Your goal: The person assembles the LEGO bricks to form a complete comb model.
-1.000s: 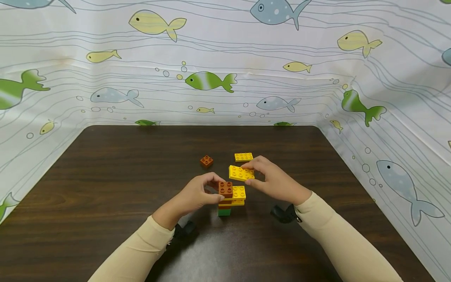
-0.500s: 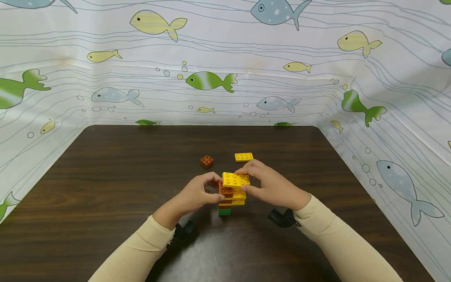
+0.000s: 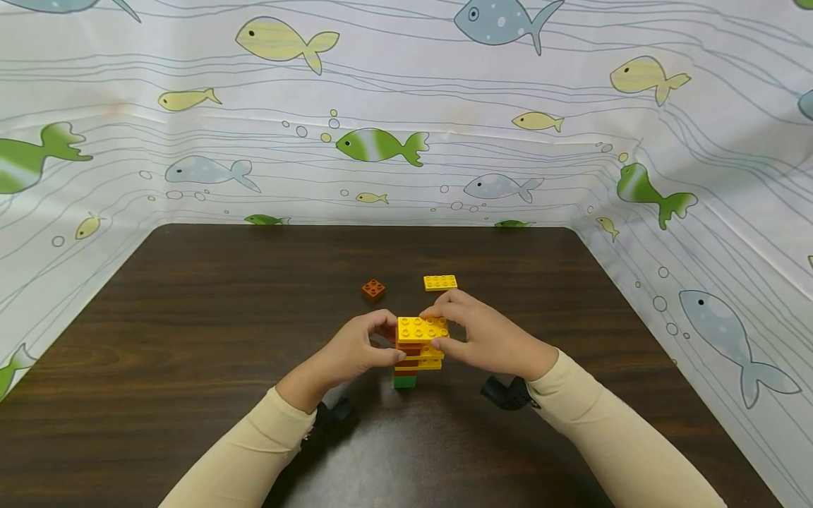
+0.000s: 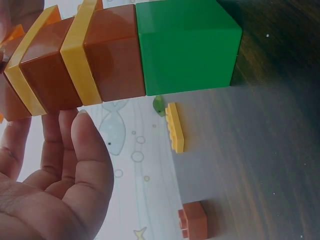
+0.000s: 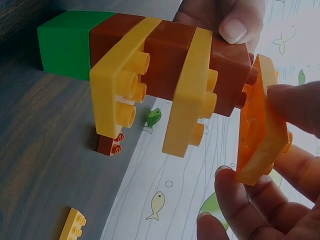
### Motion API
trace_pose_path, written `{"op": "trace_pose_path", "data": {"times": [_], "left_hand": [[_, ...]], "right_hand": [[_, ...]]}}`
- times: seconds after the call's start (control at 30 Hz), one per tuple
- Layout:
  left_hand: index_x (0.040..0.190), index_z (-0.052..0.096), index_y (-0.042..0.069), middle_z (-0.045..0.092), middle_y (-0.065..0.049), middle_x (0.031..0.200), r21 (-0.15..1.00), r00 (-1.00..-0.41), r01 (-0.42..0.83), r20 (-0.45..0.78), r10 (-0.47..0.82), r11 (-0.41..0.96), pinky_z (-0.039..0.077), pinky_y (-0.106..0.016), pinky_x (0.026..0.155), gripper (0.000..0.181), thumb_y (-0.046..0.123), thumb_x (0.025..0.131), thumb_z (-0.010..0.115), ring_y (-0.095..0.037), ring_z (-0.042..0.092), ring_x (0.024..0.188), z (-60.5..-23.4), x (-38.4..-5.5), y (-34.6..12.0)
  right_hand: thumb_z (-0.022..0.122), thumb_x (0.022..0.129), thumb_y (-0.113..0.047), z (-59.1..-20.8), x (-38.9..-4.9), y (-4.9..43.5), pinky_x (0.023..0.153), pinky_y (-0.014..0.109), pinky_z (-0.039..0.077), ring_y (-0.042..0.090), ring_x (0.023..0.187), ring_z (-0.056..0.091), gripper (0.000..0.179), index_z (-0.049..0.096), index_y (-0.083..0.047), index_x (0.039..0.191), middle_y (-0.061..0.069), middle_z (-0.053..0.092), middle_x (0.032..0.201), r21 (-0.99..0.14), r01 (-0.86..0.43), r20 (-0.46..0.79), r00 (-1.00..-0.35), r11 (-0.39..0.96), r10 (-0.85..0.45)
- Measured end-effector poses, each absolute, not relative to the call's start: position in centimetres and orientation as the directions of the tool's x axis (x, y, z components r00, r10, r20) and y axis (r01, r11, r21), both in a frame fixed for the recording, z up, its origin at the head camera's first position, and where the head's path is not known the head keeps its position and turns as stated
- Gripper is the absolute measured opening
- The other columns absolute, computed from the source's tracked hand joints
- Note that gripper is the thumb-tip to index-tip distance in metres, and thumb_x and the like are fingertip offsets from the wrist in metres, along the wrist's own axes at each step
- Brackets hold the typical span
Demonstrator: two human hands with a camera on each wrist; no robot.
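A tower of toy building bricks (image 3: 406, 368) stands on the table, with a green brick (image 4: 190, 50) at its foot. Brown bricks and flat yellow bricks alternate above the green one, the yellow ones jutting to the right. My left hand (image 3: 362, 344) steadies the tower's upper part between thumb and fingers. At the top, my right hand (image 3: 490, 337) pinches a flat yellow eight-stud brick (image 3: 416, 330) by its right end. In the right wrist view this yellow brick (image 5: 257, 125) sits slightly tilted against the studs of the top brown brick (image 5: 227, 75), with a gap still visible.
Behind the tower lie a loose brown four-stud brick (image 3: 373, 290) and a loose flat yellow brick (image 3: 440, 283). The dark wooden table (image 3: 190, 367) meets a fish-patterned sheet (image 3: 406, 85) at the back and sides. A black wrist device (image 3: 508, 393) hangs under the right wrist.
My right hand has brought the flat yellow brick left and down onto the tower's top, levelling it out in the head view. The left hand has stayed at the tower.
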State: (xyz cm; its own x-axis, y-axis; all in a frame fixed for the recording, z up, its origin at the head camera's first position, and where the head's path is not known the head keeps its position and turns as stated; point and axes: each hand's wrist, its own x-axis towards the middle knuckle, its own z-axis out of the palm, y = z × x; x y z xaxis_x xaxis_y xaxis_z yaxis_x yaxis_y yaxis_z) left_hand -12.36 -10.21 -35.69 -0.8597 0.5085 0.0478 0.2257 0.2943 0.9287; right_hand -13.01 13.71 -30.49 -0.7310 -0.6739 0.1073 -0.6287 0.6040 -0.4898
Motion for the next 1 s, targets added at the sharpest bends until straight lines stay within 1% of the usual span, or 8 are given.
{"op": "trace_pose_path", "data": {"times": [0.2,0.43,0.67,0.9,1.0], "left_hand": [[0.110,0.058,0.001,0.060,-0.009,0.103,0.930,-0.859,0.226,0.049,0.509,0.291,0.051,-0.036,0.083,0.028,0.010,0.085,0.067,-0.023,0.055,0.095,-35.62,-12.34,-10.15],[0.109,0.058,0.001,0.059,-0.009,0.102,0.931,-0.862,0.219,0.045,0.505,0.291,0.052,-0.036,0.082,0.026,0.008,0.086,0.068,-0.023,0.055,0.094,-35.57,-12.37,-10.17],[0.108,0.058,0.001,0.060,-0.009,0.103,0.931,-0.862,0.224,0.051,0.505,0.288,0.052,-0.036,0.082,0.025,0.008,0.086,0.068,-0.023,0.055,0.095,-35.64,-12.43,-10.20],[0.110,0.058,0.001,0.060,-0.009,0.105,0.930,-0.863,0.214,0.037,0.503,0.299,0.052,-0.037,0.083,0.027,0.009,0.086,0.068,-0.023,0.055,0.096,-35.58,-12.33,-10.15],[0.111,0.058,0.001,0.060,-0.009,0.105,0.930,-0.863,0.212,0.034,0.504,0.300,0.052,-0.037,0.084,0.028,0.010,0.086,0.068,-0.023,0.055,0.096,-35.56,-12.27,-10.18]], "right_hand": [[0.070,0.088,-0.016,-30.55,-13.12,13.64,0.085,0.033,0.050,0.021,0.098,0.054,0.038,0.061,-0.009,0.124,0.000,0.054,0.111,-0.500,-0.620,0.091,-0.732,0.605,-0.675],[0.070,0.088,-0.016,-30.33,-13.24,13.64,0.080,0.028,0.049,0.015,0.094,0.050,0.037,0.062,-0.009,0.123,-0.001,0.053,0.109,-0.502,-0.620,0.068,-0.723,0.603,-0.687],[0.071,0.087,-0.015,-29.98,-13.25,13.46,0.082,0.028,0.049,0.017,0.095,0.051,0.036,0.064,-0.008,0.122,-0.002,0.053,0.108,-0.487,-0.641,0.063,-0.704,0.594,-0.708],[0.072,0.087,-0.015,-29.98,-13.21,13.40,0.082,0.026,0.049,0.015,0.094,0.051,0.036,0.064,-0.008,0.122,-0.002,0.053,0.108,-0.482,-0.640,0.060,-0.705,0.598,-0.707],[0.072,0.087,-0.014,-30.01,-13.18,13.35,0.083,0.028,0.050,0.018,0.095,0.052,0.037,0.064,-0.007,0.122,-0.002,0.053,0.108,-0.489,-0.637,0.058,-0.705,0.596,-0.707]]}}
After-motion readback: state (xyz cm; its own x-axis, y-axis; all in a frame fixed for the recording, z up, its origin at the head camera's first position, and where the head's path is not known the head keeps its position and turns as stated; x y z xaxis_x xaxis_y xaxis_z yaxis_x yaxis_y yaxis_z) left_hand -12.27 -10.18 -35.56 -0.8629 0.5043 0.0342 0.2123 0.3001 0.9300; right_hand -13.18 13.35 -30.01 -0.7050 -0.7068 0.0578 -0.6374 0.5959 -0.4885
